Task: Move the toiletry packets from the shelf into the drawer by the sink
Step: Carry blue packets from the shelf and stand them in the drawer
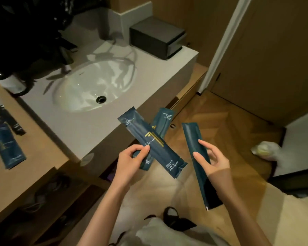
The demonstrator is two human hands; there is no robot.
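**3 packets in hand, drawer not yet reached**

The left hand pinches 2 dark blue packets low in the middle of the frame. A front packet slants from upper left to lower right, and a second packet sits behind it, its top poking out toward the upper right. The right hand grips a third packet near its middle, with thumb and fingers curled round it. That packet stands nearly upright, just right of the other 2 and apart from them. All 3 hang in the air in front of the counter, below the sink.

This reads as the carrying step, between pick-up and drop-off. At the left edge, a blue packet and a black packet lie on the wooden shelf, so another trip looks likely.

The next move calls for an open drawer. The dark box on the counter at upper centre looks shut, and a wooden drawer front under the counter's right end seems to jut out. I cannot tell which is meant. With both hands full, gathering the 3 packets into 1 hand would free the other to pull
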